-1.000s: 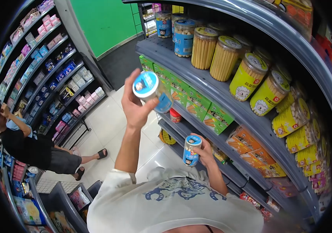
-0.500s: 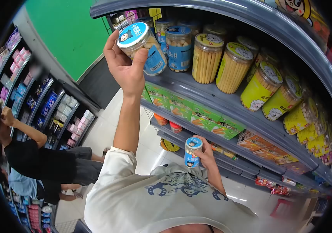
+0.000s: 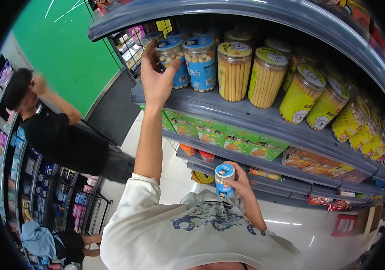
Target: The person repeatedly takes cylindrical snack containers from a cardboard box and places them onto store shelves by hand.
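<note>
On the upper shelf, my left hand (image 3: pixel 157 81) is around a clear jar of small round biscuits (image 3: pixel 171 56) with a blue lid and label, thumb across its front and fingers at its left side. The jar stands upright at the row's left end. A matching blue jar (image 3: pixel 200 67) is directly to its right. Low in front of my shirt, my right hand (image 3: pixel 242 181) grips another blue-lidded biscuit jar (image 3: pixel 224 183), its fingers partly hidden behind it.
Jars of biscuit sticks (image 3: pixel 235 74) and tilted yellow-labelled jars (image 3: pixel 302 94) continue along the shelf (image 3: pixel 233 107). Green boxes (image 3: pixel 242 139) fill the level below. At left, a person in black (image 3: pixel 66 139) and another in light blue (image 3: pixel 39 238) are near the opposite shelves.
My left hand has brought its jar from a tilted, raised position in front of the shelf to upright in the row. My right hand still holds its jar. The person in black has shifted in view.
</note>
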Demonstrator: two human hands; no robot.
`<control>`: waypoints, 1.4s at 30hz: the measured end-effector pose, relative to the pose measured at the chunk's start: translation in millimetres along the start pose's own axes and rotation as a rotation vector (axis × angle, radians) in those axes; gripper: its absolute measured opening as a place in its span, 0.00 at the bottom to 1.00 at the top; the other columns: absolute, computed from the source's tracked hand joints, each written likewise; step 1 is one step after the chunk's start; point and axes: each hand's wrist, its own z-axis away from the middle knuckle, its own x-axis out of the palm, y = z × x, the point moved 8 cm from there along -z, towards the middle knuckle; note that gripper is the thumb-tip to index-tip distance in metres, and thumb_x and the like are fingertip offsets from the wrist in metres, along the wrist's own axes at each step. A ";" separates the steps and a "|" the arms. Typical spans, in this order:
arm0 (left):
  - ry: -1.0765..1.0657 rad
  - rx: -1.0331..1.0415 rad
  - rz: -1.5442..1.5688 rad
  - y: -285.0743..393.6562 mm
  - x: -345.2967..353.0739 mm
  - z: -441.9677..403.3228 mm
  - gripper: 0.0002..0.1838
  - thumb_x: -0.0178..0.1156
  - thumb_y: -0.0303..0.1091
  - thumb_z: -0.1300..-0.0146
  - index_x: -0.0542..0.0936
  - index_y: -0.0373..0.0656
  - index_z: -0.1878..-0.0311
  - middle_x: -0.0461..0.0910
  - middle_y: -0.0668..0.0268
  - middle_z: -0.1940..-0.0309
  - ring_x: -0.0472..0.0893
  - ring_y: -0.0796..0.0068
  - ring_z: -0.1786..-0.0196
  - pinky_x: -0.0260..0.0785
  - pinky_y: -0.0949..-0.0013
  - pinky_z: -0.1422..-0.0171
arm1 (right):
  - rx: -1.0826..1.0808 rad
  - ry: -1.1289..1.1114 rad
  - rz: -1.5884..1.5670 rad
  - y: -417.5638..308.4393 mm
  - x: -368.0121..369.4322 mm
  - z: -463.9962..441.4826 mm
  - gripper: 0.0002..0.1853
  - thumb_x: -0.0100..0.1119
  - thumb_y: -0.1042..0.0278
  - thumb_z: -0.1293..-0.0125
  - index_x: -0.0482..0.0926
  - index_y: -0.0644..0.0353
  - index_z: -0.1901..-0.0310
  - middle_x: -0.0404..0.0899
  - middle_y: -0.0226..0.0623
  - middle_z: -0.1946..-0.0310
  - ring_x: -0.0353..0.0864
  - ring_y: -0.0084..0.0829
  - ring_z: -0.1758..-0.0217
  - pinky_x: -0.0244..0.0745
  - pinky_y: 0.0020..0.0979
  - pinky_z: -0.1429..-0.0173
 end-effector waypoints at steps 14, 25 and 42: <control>0.173 0.194 -0.217 23.5 -25.2 47.8 0.32 0.61 0.21 0.47 0.65 0.33 0.37 0.69 0.52 0.40 0.69 0.62 0.36 0.60 0.61 0.32 | -0.017 -0.093 0.009 -23.4 28.3 -10.0 0.38 0.74 0.65 0.54 0.67 0.62 0.40 0.75 0.34 0.51 0.75 0.26 0.46 0.68 0.29 0.40; -0.477 -0.380 0.036 0.3 -14.3 231.8 0.40 0.72 0.36 0.55 0.68 0.37 0.37 0.74 0.51 0.45 0.71 0.54 0.38 0.61 0.58 0.33 | -0.268 -0.037 -0.080 -71.4 91.8 -35.0 0.39 0.74 0.76 0.53 0.62 0.63 0.41 0.71 0.37 0.47 0.72 0.25 0.44 0.68 0.30 0.38; 0.196 0.120 0.008 21.4 -106.1 105.9 0.54 0.77 0.33 0.60 0.54 0.33 0.31 0.66 0.53 0.39 0.68 0.62 0.36 0.59 0.62 0.31 | -0.406 -0.099 0.410 -83.2 120.8 -43.7 0.29 0.65 0.66 0.41 0.68 0.66 0.40 0.69 0.46 0.43 0.73 0.37 0.41 0.73 0.35 0.41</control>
